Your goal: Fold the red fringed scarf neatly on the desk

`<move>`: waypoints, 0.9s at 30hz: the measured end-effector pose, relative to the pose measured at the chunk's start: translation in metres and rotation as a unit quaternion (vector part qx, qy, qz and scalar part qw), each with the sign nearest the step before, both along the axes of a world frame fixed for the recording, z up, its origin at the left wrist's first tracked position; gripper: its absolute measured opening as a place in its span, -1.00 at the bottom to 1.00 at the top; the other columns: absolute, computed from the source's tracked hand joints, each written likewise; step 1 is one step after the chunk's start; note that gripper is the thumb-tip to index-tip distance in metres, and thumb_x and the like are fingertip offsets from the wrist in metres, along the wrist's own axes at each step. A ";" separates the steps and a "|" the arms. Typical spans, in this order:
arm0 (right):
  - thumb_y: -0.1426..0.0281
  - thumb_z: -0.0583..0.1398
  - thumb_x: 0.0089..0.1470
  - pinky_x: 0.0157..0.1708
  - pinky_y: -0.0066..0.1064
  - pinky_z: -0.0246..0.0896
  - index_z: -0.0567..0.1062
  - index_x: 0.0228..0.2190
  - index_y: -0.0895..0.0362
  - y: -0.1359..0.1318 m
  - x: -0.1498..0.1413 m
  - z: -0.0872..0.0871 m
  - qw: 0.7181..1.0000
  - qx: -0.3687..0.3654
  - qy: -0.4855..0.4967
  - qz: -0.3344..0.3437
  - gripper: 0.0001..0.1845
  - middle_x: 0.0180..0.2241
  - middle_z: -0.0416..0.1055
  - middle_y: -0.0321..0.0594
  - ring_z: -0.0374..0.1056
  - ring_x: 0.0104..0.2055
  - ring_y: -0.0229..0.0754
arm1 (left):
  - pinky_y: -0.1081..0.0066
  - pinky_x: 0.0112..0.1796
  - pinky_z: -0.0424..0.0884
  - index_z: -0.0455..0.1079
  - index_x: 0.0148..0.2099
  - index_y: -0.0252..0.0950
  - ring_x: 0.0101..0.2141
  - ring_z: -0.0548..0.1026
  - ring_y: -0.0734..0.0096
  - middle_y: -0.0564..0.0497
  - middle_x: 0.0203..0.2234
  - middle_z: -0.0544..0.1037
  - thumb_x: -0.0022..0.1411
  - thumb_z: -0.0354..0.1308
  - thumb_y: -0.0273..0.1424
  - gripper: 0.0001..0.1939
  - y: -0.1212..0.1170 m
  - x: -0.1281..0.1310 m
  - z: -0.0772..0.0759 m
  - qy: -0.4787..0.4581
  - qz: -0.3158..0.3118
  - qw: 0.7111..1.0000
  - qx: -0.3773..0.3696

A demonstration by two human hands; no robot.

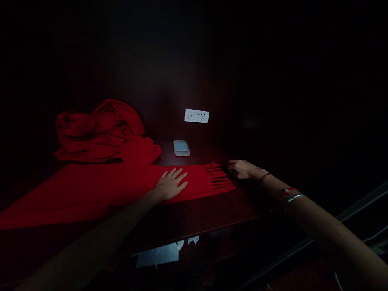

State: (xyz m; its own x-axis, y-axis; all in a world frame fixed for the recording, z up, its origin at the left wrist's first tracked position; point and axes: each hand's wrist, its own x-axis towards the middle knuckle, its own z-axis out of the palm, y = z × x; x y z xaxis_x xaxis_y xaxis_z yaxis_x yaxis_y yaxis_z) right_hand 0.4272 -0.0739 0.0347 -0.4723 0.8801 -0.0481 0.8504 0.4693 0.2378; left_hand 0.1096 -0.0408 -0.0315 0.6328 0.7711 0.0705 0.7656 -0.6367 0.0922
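A long red scarf [91,190] lies stretched flat across a dark wooden table [197,214], its fringed end [220,178] pointing right. My left hand [171,184] rests flat on the scarf near that end, fingers spread. My right hand [241,168] sits on the table just right of the fringe, fingers curled at the tassel tips; whether it grips any is unclear in the dim light. Bracelets circle my right wrist [287,195].
A bunched heap of red cloth [100,131] lies at the back left. A white phone [181,148] rests behind the scarf, below a white wall socket [197,116]. Pale papers [160,254] show beneath the table's front edge. The surroundings are very dark.
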 end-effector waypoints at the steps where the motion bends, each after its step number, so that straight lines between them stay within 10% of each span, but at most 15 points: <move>1: 0.53 0.04 -0.22 -0.41 -0.46 0.06 0.36 -0.49 0.15 0.004 -0.006 0.001 0.999 0.026 0.022 0.004 -0.84 -0.35 0.24 -0.19 0.20 -0.37 -0.24 | 0.15 0.03 -0.12 -0.09 0.17 -0.16 0.11 -0.12 0.21 -0.01 0.13 -0.05 0.19 -0.32 -0.12 -0.47 0.000 0.000 0.000 0.000 0.001 1.000 0.000; 8: 0.53 0.07 -0.24 -0.29 -0.44 0.06 0.36 -0.44 0.17 0.051 -0.070 -0.022 0.990 0.010 0.099 0.095 -0.80 -0.38 0.26 -0.19 0.18 -0.32 -0.22 | 0.16 0.03 -0.10 -0.07 0.16 -0.16 0.11 -0.09 0.23 0.00 0.13 -0.03 0.19 -0.33 -0.12 -0.48 -0.001 -0.001 0.000 0.003 -0.005 1.000 0.021; 17: 0.56 0.04 -0.26 -0.49 -0.51 0.02 0.36 -0.58 0.16 0.047 0.008 -0.015 0.999 0.011 0.030 -0.029 -0.87 -0.45 0.27 -0.22 0.18 -0.48 -0.28 | 0.15 0.01 -0.08 -0.05 0.16 -0.15 0.10 -0.06 0.22 -0.01 0.13 -0.02 0.19 -0.31 -0.13 -0.49 0.000 -0.001 -0.003 -0.001 0.001 0.999 0.037; 27: 0.56 0.07 -0.32 -0.46 -0.54 0.04 0.39 -0.53 0.19 0.082 -0.071 -0.030 0.988 -0.054 0.122 0.080 -0.82 -0.50 0.30 -0.30 0.16 -0.49 -0.33 | 0.15 0.02 -0.09 -0.08 0.16 -0.13 0.11 -0.08 0.24 0.02 0.13 -0.03 0.19 -0.30 -0.13 -0.49 0.003 -0.004 -0.007 0.008 -0.003 0.999 0.041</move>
State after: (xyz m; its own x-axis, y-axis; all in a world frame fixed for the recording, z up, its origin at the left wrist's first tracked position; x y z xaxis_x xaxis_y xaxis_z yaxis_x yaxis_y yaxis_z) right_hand 0.3558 0.0086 0.0050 -0.6146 0.7888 -0.0049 0.7887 0.6144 -0.0237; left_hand 0.1051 -0.0377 -0.0383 0.6393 0.7590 0.1231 0.7623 -0.6467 0.0283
